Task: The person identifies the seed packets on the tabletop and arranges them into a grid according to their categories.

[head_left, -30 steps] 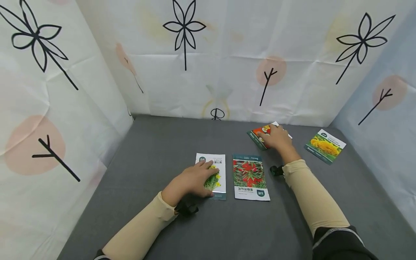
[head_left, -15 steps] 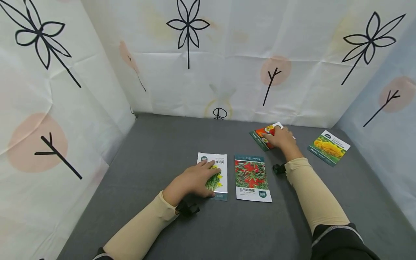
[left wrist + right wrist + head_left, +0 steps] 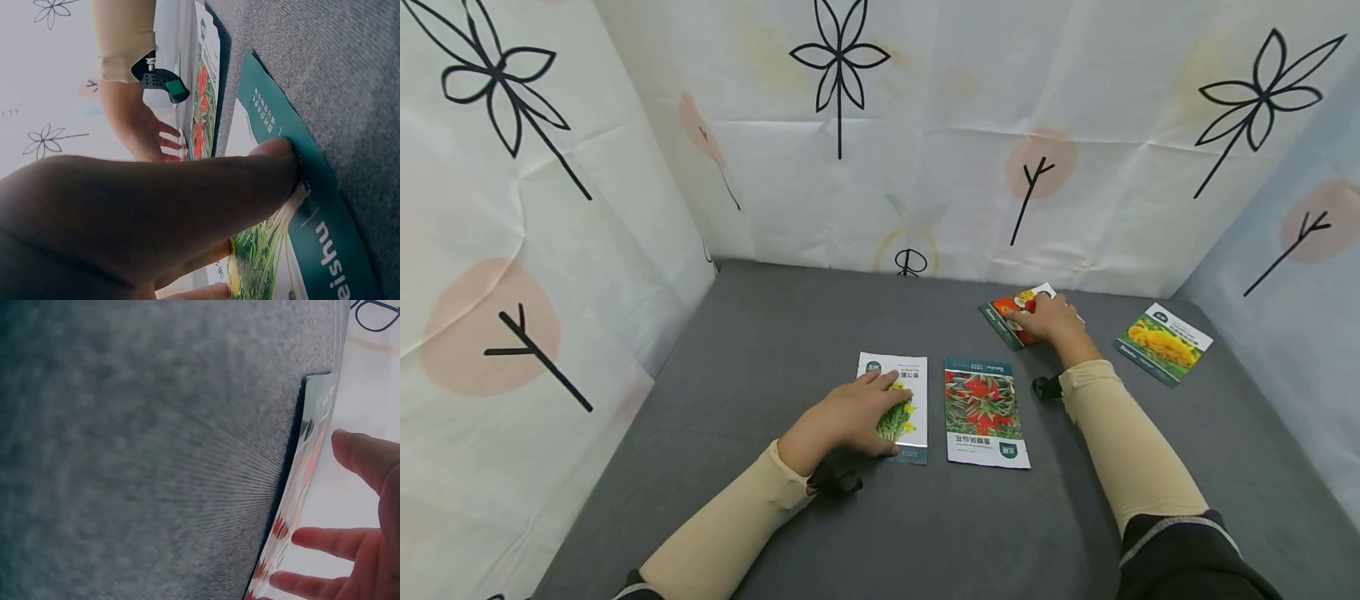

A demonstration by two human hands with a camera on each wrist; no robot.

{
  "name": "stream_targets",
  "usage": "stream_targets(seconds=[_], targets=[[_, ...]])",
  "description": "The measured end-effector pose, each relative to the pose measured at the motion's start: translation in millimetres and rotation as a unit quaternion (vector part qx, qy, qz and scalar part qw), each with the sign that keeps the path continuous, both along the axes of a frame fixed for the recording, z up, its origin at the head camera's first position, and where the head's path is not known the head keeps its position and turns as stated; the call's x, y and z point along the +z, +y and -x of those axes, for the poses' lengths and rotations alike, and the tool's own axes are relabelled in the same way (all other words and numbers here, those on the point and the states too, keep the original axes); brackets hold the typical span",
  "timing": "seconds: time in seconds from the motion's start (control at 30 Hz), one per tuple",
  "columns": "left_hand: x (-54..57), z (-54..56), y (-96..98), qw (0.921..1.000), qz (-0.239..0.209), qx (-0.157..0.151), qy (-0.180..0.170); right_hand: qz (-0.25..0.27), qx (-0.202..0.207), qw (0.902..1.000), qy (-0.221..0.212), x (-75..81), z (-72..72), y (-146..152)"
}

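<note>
My left hand (image 3: 850, 417), fingers spread, rests on a seed packet with yellow flowers (image 3: 901, 423). In the left wrist view its thumb (image 3: 275, 159) presses the packet's dark green end band. Farther back, my right hand (image 3: 1051, 323) lies over a tilted seed packet with orange and red pictures (image 3: 1002, 308), covering its right part. The right wrist view shows that hand's fingers (image 3: 331, 540) extended and apart, with the fingertips right at the packet (image 3: 294, 494). Just right of the left hand's packet lies a red-flowered seed packet (image 3: 983, 408), untouched.
A seed packet with yellow blooms (image 3: 1163, 343) lies angled near the right side. Grey cloth (image 3: 790, 325) covers the table. White printed sheets (image 3: 760, 192) stand along its back and sides. Dark wrist cameras (image 3: 837, 482) are strapped under both wrists.
The head view has shifted a little, so the packets and right hand appear slightly farther right. Both hands keep the same places on their packets.
</note>
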State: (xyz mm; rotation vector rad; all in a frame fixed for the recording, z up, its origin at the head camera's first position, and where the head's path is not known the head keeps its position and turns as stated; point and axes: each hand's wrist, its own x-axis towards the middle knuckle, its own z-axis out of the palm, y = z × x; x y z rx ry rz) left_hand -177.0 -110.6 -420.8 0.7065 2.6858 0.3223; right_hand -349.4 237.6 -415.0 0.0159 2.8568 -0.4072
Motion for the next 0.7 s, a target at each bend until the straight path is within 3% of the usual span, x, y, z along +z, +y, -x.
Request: stream_targets(seconds=[0.7], targets=[[-1.8, 1.1, 0.6, 1.0, 0.001, 0.003, 0.0, -0.01, 0.004, 0.9996, -0.025, 2.4, 6.9, -1.4]])
